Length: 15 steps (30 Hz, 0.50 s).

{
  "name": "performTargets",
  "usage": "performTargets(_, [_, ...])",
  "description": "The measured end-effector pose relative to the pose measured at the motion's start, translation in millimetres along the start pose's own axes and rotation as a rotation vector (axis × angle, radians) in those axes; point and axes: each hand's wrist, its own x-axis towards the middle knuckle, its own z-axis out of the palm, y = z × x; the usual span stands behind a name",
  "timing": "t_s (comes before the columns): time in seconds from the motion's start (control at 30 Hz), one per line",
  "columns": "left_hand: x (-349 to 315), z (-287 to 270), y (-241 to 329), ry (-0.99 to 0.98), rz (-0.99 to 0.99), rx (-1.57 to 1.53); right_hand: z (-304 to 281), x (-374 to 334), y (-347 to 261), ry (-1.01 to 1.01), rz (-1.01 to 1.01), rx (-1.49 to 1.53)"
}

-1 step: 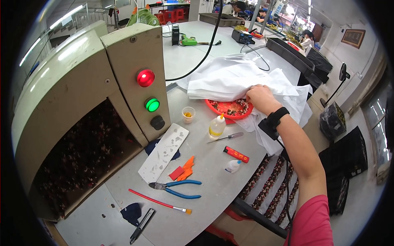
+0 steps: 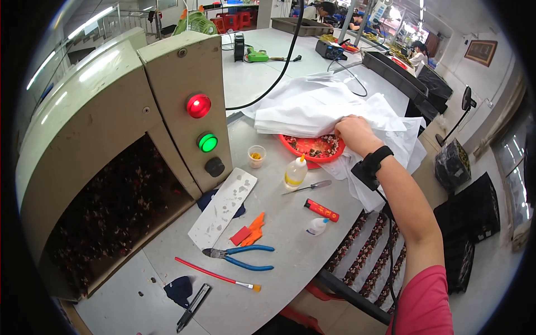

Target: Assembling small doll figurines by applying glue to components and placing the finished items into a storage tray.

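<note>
My right hand [image 2: 357, 134] reaches to the right rim of a round red tray [image 2: 296, 154], fingers curled down and closed. Whatever the fingertips hold is hidden. Small dark, red and pale pieces [image 2: 315, 149] lie in that tray. White sheets [image 2: 329, 103] cover its far part and lie against my hand. A black band with a small box [image 2: 368, 169] sits on my right wrist. In front of the tray stand a squeeze bottle with a yellow tip [image 2: 295, 173] and a clear cup [image 2: 256, 157] with yellow bits. My left hand is out of view.
A beige machine [image 2: 184, 72] with red and green lamps fills the left. Pliers [image 2: 240, 258], a brush [image 2: 218, 274], a cutter knife [image 2: 194, 308], a red lighter [image 2: 321, 210] and a small white bottle [image 2: 316, 226] lie nearer. Rows of pieces [image 2: 363, 257] hang below the table's right edge.
</note>
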Motion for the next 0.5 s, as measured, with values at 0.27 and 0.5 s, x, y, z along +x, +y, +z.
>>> performTargets(0.27, [-2.5,5.5,1.1,-0.014,0.055,0.020,9.1,4.8,-13.1,-0.031,0.061,0.224])
performTargets(0.5, [-1.6,8.0,1.2,0.026,0.019,0.019,0.1,3.8,-5.5,-0.004,0.081,0.399])
